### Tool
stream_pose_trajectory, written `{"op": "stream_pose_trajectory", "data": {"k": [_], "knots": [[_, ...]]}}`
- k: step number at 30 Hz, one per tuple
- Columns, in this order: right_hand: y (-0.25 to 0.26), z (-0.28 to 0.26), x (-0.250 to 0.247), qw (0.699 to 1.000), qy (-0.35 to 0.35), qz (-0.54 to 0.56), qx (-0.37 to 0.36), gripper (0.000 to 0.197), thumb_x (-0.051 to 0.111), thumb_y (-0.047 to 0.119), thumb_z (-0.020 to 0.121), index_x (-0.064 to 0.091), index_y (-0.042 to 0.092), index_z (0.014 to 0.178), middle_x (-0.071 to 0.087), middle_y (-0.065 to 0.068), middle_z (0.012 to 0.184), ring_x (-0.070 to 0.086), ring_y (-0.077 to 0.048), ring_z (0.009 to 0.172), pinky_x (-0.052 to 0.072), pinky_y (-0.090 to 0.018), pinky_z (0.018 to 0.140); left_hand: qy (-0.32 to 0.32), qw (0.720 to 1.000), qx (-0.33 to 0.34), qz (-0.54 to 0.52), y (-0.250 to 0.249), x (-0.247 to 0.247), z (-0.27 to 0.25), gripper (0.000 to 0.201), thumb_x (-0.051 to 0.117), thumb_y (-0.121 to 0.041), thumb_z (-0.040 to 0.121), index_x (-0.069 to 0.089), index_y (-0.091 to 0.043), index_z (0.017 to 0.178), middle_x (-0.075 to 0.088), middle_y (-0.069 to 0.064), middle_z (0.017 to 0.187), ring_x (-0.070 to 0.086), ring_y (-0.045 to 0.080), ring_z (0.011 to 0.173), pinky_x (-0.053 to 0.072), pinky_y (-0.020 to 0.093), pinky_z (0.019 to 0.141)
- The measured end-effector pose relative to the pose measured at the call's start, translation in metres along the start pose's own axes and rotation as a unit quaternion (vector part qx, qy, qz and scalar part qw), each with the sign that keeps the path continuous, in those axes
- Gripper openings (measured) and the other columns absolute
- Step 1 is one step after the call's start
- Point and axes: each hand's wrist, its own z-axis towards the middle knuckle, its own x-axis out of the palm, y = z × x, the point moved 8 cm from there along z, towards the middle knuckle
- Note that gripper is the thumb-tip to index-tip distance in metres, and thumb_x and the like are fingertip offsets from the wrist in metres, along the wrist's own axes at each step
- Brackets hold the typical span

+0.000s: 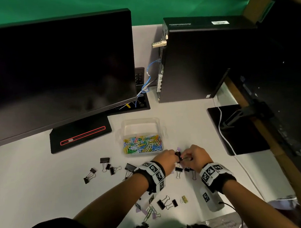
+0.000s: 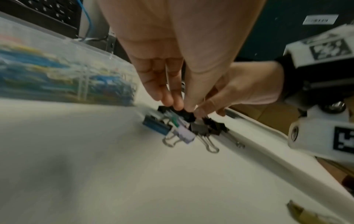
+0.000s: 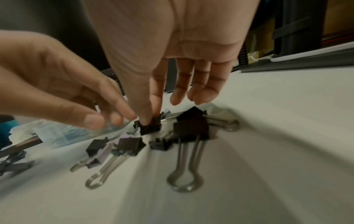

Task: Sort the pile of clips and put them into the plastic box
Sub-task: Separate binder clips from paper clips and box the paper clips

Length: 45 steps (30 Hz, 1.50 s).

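Observation:
A clear plastic box (image 1: pixel 158 124) stands mid-table; its near compartment is full of coloured paper clips (image 1: pixel 142 144) and its far one is bare. Just in front of its right corner my two hands meet over a heap of binder clips (image 3: pixel 189 128). My right hand (image 3: pixel 151 119) pinches a small black binder clip (image 3: pixel 150 128) between thumb and forefinger, lifted slightly off the table. My left hand (image 2: pixel 182 107) closes its thumb and fingertips on the same black clip (image 2: pixel 184 113) from the other side. Blue, purple and black clips (image 2: pixel 172 128) lie under the hands.
More black binder clips (image 1: pixel 105 168) are scattered to the left. Others, with a gold one (image 1: pixel 183 199) and purple ones (image 1: pixel 150 212), lie near my forearms. A monitor (image 1: pixel 52 67), a PC tower (image 1: pixel 196 60), a second monitor base (image 1: pixel 237 130) and a white cable (image 1: pixel 227 140) ring the area.

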Motion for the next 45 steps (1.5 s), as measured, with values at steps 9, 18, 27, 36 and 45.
{"op": "stream_pose_trajectory", "data": {"k": [9, 18, 27, 36, 45], "knots": [[-0.003, -0.001, 0.006, 1.0, 0.013, -0.026, -0.007, 0.049, 0.068, 0.016, 0.076, 0.054, 0.025, 0.122, 0.055, -0.009, 0.107, 0.056, -0.024, 0.101, 0.04, -0.023, 0.081, -0.018, 0.999, -0.04, -0.026, 0.0, 0.007, 0.012, 0.047, 0.049, 0.0, 0.087, 0.043, -0.008, 0.133, 0.051, 0.018, 0.121, 0.051, 0.035, 0.112, 0.045, 0.041, 0.094], [-0.009, 0.001, -0.005, 0.999, -0.029, -0.042, -0.002, 0.024, 0.059, 0.003, 0.073, 0.063, 0.015, 0.093, 0.05, -0.004, 0.089, 0.057, -0.027, 0.091, 0.038, -0.023, 0.068, -0.025, 0.997, -0.044, -0.061, 0.011, 0.004, 0.01, 0.032, 0.054, -0.006, 0.089, 0.055, -0.005, 0.121, 0.05, 0.014, 0.123, 0.053, 0.03, 0.112, 0.043, 0.032, 0.095], [0.003, 0.004, 0.013, 0.998, -0.02, -0.06, -0.013, 0.012, 0.068, 0.026, 0.073, 0.069, 0.018, 0.082, 0.05, 0.001, 0.08, 0.049, -0.018, 0.077, 0.037, -0.024, 0.069, -0.054, 0.996, -0.044, -0.059, 0.011, -0.002, 0.001, 0.032, 0.05, -0.008, 0.087, 0.053, -0.004, 0.119, 0.049, 0.014, 0.119, 0.054, 0.031, 0.106, 0.042, 0.032, 0.091], [0.007, 0.011, 0.019, 0.997, -0.02, -0.073, 0.005, 0.021, 0.07, 0.03, 0.074, 0.069, 0.016, 0.09, 0.058, -0.007, 0.107, 0.055, -0.024, 0.103, 0.042, -0.028, 0.083, -0.055, 0.995, -0.057, -0.055, 0.035, -0.003, -0.022, 0.024, 0.047, -0.01, 0.089, 0.054, -0.004, 0.112, 0.057, 0.014, 0.115, 0.054, 0.029, 0.106, 0.042, 0.032, 0.088], [0.009, 0.003, 0.02, 0.996, -0.029, -0.087, -0.013, 0.018, 0.056, 0.022, 0.083, 0.063, 0.01, 0.093, 0.053, -0.009, 0.108, 0.053, -0.028, 0.1, 0.043, -0.035, 0.085, -0.068, 0.996, -0.053, 0.03, 0.042, -0.004, -0.033, 0.033, 0.041, -0.01, 0.092, 0.054, -0.005, 0.122, 0.052, 0.011, 0.124, 0.047, 0.025, 0.119, 0.037, 0.03, 0.104]]}}
